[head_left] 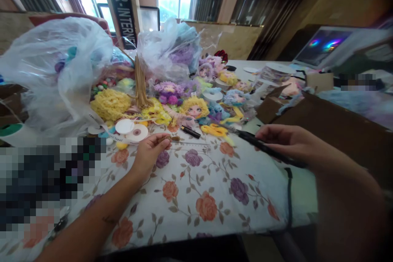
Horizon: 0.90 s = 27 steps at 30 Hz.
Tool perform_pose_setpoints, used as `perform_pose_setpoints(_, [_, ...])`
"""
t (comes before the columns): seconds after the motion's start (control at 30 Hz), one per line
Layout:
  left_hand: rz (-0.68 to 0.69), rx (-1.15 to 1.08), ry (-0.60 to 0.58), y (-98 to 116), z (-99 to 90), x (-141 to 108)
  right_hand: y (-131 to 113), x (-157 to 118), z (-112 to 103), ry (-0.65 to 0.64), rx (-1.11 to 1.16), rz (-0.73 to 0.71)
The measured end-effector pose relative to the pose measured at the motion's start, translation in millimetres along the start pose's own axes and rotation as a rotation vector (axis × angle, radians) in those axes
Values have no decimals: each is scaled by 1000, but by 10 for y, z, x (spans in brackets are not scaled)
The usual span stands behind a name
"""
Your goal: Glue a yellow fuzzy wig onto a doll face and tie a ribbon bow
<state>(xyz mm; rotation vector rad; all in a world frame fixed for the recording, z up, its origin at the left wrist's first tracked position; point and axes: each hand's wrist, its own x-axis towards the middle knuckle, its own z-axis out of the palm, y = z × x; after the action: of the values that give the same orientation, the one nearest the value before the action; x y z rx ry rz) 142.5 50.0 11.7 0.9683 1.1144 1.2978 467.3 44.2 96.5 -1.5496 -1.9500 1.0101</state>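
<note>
Over the flowered tablecloth [184,196], my left hand [153,147] pinches a small brown piece [173,138] between thumb and fingers. My right hand [285,141] is wrapped round a long black tool [270,150], whose tip points left toward the yellow yarn loops [215,129]. A black marker [190,132] lies between the hands, just beyond a clear ruler [193,146]. Behind it sits a doll head with curly yellow hair [194,110]. White ribbon spools [137,132] lie beyond my left hand.
Plastic bags [70,61] with coloured yarn stand at the back left. Several dolls, such as a purple-haired one [168,91], crowd the back. An open cardboard box [337,123] is at the right. A cable [289,196] hangs near the right edge.
</note>
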Motion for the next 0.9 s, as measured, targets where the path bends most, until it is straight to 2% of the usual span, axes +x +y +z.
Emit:
perform_pose_setpoints(0.07, [11, 5, -3, 28, 20, -32, -103, 42, 300, -39, 145, -2])
perform_pose_setpoints(0.23, [92, 61, 11, 105, 35, -99, -349, 259, 1255, -187, 510, -7])
perform_pose_setpoints(0.33, [155, 138, 51, 150, 27, -126, -433, 342, 1563, -278, 637, -10])
perform_pose_setpoints(0.47, [166, 238, 44, 186, 36, -182, -388, 334, 1698, -301, 613, -60])
perform_pose_setpoints(0.57, [163, 317, -6, 178, 48, -239, -296, 278, 1732, -334, 647, -77])
perform_pose_setpoints(0.7, [228, 391, -12, 149, 54, -289, -282, 221, 1742, -319, 579, -107])
perform_pose_setpoints(0.9, [236, 415, -3, 139, 66, -295, -407, 206, 1742, -265, 563, 13])
